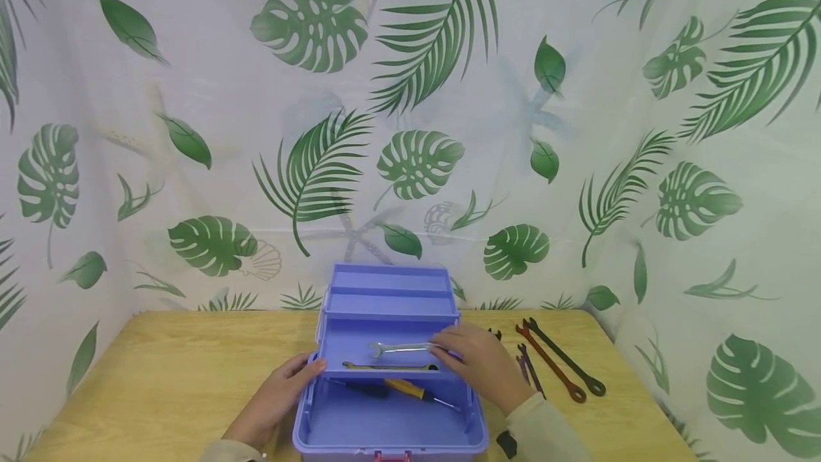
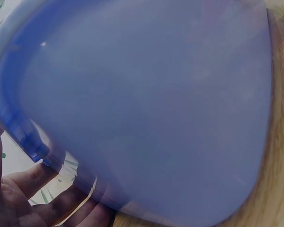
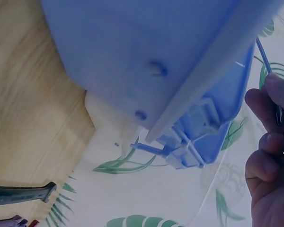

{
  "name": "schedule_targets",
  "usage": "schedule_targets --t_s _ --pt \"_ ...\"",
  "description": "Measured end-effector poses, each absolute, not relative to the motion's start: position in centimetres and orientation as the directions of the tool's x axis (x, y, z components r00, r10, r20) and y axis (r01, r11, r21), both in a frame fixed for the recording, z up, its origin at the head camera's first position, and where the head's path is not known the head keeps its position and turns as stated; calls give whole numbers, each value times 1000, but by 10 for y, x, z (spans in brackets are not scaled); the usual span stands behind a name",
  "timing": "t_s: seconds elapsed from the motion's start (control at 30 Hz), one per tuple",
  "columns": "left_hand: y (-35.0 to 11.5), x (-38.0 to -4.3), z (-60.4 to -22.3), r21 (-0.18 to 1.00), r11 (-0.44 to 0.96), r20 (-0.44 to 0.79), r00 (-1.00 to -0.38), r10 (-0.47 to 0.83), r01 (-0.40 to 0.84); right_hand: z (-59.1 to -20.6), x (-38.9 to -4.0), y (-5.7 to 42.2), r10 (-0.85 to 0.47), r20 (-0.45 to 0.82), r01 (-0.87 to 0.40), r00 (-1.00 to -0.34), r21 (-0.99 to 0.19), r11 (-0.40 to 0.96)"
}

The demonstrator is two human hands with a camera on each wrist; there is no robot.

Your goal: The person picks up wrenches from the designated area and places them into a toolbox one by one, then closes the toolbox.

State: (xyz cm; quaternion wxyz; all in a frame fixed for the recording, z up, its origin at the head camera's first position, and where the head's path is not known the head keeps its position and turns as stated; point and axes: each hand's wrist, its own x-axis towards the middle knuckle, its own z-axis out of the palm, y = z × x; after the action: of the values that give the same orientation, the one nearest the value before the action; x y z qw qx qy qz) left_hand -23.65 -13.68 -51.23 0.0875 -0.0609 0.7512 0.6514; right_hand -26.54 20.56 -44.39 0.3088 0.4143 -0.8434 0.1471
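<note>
A blue-violet toolbox (image 1: pixel 391 440) stands with its stepped trays raised. My right hand (image 1: pixel 477 361) pinches one end of a silver wrench (image 1: pixel 405 348) over the middle tray (image 1: pixel 393 334); the right wrist view shows the fingers (image 3: pixel 262 165) curled at the wrench. A yellowish wrench (image 1: pixel 385 366) lies in that tray, below the silver one. On the tray's left edge my left hand (image 1: pixel 279 391) has its thumb, with other fingers outside the rim. The box wall (image 2: pixel 146 109) fills most of the left wrist view. A yellow-handled screwdriver (image 1: pixel 413 391) lies in the box's bottom.
Right of the box, a red wrench (image 1: pixel 551 363) and a black wrench (image 1: pixel 567 358) lie on the wooden table (image 1: pixel 186 376), with smaller dark and purple wrenches (image 1: pixel 527 369) beside them. A dark object (image 1: pixel 370 388) is near the screwdriver. Leaf-patterned sheeting (image 1: pixel 410 162) surrounds the table's back and sides.
</note>
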Motion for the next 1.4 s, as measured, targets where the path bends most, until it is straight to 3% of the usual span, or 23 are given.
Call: schedule_targets --t_s 0.4,0.67,0.8,1.0,1.4 --pt "-141 -238 -515 970 142 -204 -979 26 -198 -440 -277 183 -674 573 -812 -465 26 583" --pt "-141 -237 -514 973 141 -192 -981 35 -185 -438 -274 177 -627 420 -722 -656 -106 684" --pt "-141 -236 -513 974 136 -189 -981 34 -183 -439 -277 177 -597 368 -687 -713 -195 700" --pt "-141 -234 -514 977 115 -187 -982 39 -181 -449 -280 180 -585 332 -670 -740 -297 680" --pt "-139 -235 -514 974 116 -198 -980 36 -193 -453 -283 180 -575 262 -632 -775 -356 689"
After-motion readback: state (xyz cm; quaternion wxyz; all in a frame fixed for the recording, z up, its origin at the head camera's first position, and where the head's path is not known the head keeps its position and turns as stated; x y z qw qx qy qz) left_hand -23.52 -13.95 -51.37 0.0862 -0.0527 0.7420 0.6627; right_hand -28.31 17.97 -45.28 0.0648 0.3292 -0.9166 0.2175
